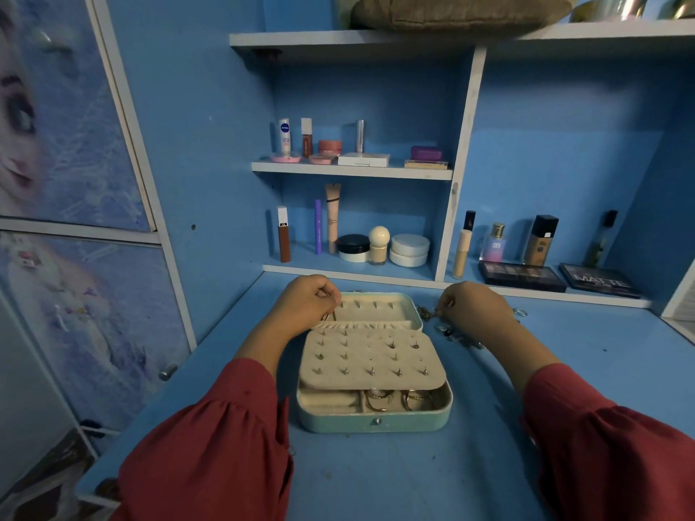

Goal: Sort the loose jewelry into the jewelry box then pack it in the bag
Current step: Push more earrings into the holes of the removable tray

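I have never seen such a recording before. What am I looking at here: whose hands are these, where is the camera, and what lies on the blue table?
There is no machine. A person in red sleeves works with bare hands, and the single picture comes from a camera worn on the head, looking forward and down.

On the blue table lies an open jewelry box. Its cream panel carries small studs, and rings sit in the front compartment.

The left hand pinches something small at the box's lid; what it is cannot be told. The right hand picks at a pile of loose jewelry beside the box. Cosmetics stand on the shelves behind.
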The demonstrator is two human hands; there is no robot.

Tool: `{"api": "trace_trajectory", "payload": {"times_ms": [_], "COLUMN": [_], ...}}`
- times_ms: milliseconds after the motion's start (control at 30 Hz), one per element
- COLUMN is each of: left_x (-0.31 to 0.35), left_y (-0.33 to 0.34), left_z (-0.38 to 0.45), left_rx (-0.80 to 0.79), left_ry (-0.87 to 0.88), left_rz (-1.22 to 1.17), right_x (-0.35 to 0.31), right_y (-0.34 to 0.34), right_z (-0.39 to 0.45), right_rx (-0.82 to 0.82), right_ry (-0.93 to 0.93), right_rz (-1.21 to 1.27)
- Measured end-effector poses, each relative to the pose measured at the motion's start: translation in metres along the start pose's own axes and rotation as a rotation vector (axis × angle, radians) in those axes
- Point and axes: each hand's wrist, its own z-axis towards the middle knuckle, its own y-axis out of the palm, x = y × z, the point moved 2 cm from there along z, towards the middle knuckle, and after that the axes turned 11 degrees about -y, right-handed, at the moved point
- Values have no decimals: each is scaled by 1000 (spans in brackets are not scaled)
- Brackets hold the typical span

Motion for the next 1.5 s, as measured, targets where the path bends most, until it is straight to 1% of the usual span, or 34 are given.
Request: {"api": "trace_trajectory", "payload": {"times_ms": [33, 100, 167, 200, 267, 333, 367, 433, 600, 700, 767, 867, 967, 1133, 1267, 1367, 1500], "left_x": [0, 0, 0, 0, 1, 0, 0, 0, 0, 0, 0, 0, 2, 4, 17, 29, 40], "left_y": [0, 0, 0, 1, 1, 1, 1, 0, 0, 0, 0, 1, 0, 0, -1, -1, 2], "left_z": [0, 0, 0, 0, 0, -1, -1, -1, 0, 0, 0, 1, 0, 1, -2, -8, -16], "left_rx": [-3, -8, -11, -13, -16, -18, -18, -20, -23, -24, -26, -23, -11, 11, 15, -33, -124], "left_ry": [-4, -6, -2, -1, -3, -4, -3, -5, -18, -20, -22, -22, -9, 17, 108, 149, 167], "left_rz": [1, 9, 13, 11, 8, 7, 5, -2, -10, -16, -16, -17, -38, -64, -161, -246, -310], "right_x": [0, -2, -6, -9, -12, -12, -12, -10, -6, -3, -1, -3, -8, -20, -38, -54, -78], "right_y": [-1, 0, 1, 2, 3, 4, 3, 3, -6, -13, -15, -19, -24, -35, -43, -48, -45], "right_z": [0, 1, 2, 1, 1, 0, 0, 0, 1, 1, 0, 0, 0, -2, -6, -10, -14], "right_rx": [22, 62, 52, 22, -24, -12, 2, 33, 193, 248, 272, 310, 335, 389, 379, 369, 316], "right_ry": [-2, -32, -64, -74, -92, -94, -85, -51, 99, 176, 201, 196, 153, 73, -8, -55, -118], "right_rz": [1, 81, 167, 159, 68, 5, 16, 133, 640, 906, 1034, 1133, 1195, 1176, 1148, 1137, 1116]}}
